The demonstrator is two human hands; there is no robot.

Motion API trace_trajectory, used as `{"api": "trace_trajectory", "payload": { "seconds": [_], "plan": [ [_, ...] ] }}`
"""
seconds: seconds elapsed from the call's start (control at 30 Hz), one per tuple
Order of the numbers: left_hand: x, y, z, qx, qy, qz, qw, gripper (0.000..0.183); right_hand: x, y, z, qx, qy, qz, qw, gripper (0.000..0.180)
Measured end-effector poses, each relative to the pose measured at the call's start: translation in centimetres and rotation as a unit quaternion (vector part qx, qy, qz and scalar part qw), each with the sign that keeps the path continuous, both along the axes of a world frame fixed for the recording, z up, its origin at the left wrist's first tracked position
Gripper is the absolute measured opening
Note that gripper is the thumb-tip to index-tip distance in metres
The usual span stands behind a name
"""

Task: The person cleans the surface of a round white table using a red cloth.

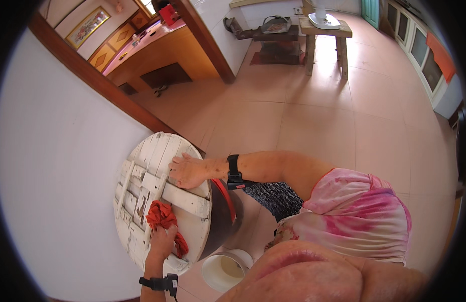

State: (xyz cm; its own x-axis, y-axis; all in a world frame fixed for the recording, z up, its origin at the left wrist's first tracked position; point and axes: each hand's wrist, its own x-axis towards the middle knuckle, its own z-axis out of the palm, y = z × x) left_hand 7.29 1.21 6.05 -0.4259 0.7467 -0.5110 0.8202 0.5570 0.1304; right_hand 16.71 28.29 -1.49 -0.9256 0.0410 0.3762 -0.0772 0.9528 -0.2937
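Observation:
A round, white-painted wooden lid (pixel 148 151) made of slats and crosspieces covers a dark vat (pixel 221 219) with a red band. Its paint is chipped in places. My left hand (pixel 163 239) grips a bunched red cloth (pixel 161 215) against the near side of the lid; part of the cloth trails past the fingers. Farther up, my right hand (pixel 187 170) rests on the slats beside a crosspiece, holding nothing. On the floor next to the vat stands a white bucket (pixel 214 273), its inside partly visible.
The lid's far side is close to a white wall (pixel 67 151). Beyond is a brown-framed doorway (pixel 214 45). A wooden stool (pixel 327 30) bears a white appliance (pixel 323 20), beside a dark metal stove (pixel 280 49). An orange cloth (pixel 440 56) hangs on the glass-paned cabinets (pixel 418 43).

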Motion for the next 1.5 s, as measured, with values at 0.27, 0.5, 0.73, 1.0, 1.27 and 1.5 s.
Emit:
{"api": "trace_trajectory", "payload": {
  "seconds": [0.27, 0.5, 0.73, 1.0, 1.27, 1.5],
  "plan": [
    [1.4, -1.6, -3.0, 0.067, 0.131, -0.039, 0.988, 0.084, -0.4, 0.5, -1.1, 0.0, 0.055, 0.005, 0.998, 0.02],
    [6.7, -2.1, -0.9, 0.077, 0.095, -0.092, 0.988, 0.075, -0.6, 0.5, -1.1, -0.031, 0.056, 0.004, 0.998, 0.016],
    [5.4, -3.4, -0.9, 0.041, 0.156, -0.073, 0.984, 0.07, 0.0, 0.6, -0.8, -0.021, 0.05, 0.007, 0.998, 0.017],
    [0.9, -2.5, -2.7, 0.126, 0.139, -0.104, 0.977, 0.072, 0.1, 0.3, -0.4, -0.044, 0.045, 0.002, 0.998, 0.015],
    [5.6, -2.3, -1.2, 0.062, 0.09, -0.106, 0.988, 0.072, -0.2, 0.6, -0.8, -0.029, 0.066, -0.009, 0.997, 0.015],
    [7.0, -3.6, -1.2, 0.116, 0.097, -0.087, 0.985, 0.068, 0.1, 0.3, -0.2, -0.052, 0.042, 0.0, 0.998, 0.017]
  ]
}}
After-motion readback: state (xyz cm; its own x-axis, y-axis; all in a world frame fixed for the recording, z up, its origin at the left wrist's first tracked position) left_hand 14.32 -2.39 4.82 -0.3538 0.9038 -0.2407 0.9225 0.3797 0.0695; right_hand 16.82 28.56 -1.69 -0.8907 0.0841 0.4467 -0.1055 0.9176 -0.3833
